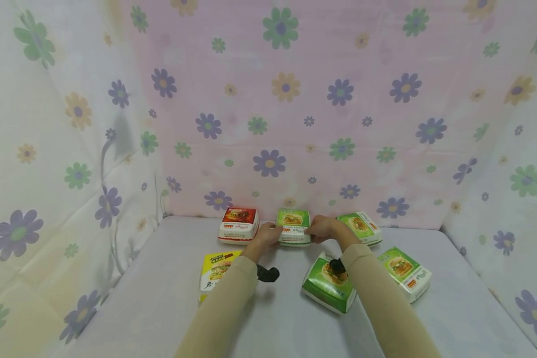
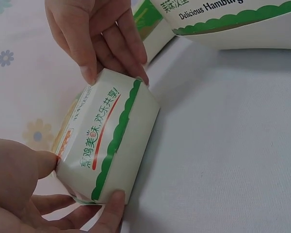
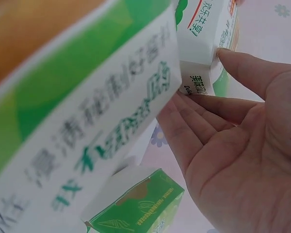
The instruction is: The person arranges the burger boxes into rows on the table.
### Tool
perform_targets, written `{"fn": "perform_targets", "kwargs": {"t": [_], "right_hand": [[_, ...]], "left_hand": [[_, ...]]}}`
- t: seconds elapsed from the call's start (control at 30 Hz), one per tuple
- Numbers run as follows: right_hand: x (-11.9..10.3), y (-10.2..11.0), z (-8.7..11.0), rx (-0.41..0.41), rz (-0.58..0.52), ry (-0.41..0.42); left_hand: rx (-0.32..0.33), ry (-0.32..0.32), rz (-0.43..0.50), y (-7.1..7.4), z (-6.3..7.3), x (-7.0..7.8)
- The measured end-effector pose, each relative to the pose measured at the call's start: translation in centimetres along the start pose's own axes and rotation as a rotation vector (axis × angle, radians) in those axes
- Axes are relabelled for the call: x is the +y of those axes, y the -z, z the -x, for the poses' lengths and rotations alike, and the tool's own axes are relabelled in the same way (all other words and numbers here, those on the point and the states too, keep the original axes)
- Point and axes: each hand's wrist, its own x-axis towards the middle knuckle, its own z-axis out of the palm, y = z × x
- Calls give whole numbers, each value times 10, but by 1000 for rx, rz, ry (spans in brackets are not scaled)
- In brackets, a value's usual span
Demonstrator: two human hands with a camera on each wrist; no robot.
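Note:
A small green-and-white hamburger box (image 1: 294,226) sits at the back middle of the table, its burger picture facing up. My left hand (image 1: 268,235) grips its left end; in the left wrist view, the thumb lies at the top edge and the fingers (image 2: 114,206) reach round the lower side. At the opposite end my right hand (image 1: 325,228) holds the same box, thumb near its upper edge and fingers along the side, as the right wrist view shows. The printed front of the box (image 2: 104,138) faces the left wrist camera. Its underside is hidden.
To the left are a red hamburger box (image 1: 238,224) and a yellow one (image 1: 216,268), partly behind my left sleeve. Green boxes lie at the back right (image 1: 361,227), front middle (image 1: 326,286) and far right (image 1: 404,271). Flowered cloth walls (image 1: 268,124) enclose the table (image 1: 161,308).

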Motion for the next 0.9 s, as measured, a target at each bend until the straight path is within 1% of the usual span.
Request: {"fn": "perform_targets", "kwargs": {"t": [0.17, 0.27, 0.33, 0.43, 0.5, 0.57, 0.67, 0.73, 0.9], "right_hand": [[1, -3, 1, 9, -5, -20], [1, -2, 3, 11, 17, -7], [0, 1, 7, 3, 40, 6], [-2, 5, 13, -13, 63, 23], [-3, 8, 17, -24, 71, 33], [-5, 11, 22, -37, 97, 50], [-7, 13, 30, -47, 130, 73], [-7, 15, 36, -50, 171, 101], [-3, 19, 53, -17, 299, 169]], "left_hand": [[-8, 1, -1, 1, -1, -3], [-3, 3, -20, 4, -3, -3], [10, 17, -43, 7, -4, -3], [27, 23, -111, 11, -6, -1], [31, 12, -145, 13, -6, 0], [32, -16, -177, 15, -5, 0], [24, -63, -201, 16, 0, 4], [16, -98, -234, 18, 6, 7], [-1, -140, -304, 24, 25, 16]]}}
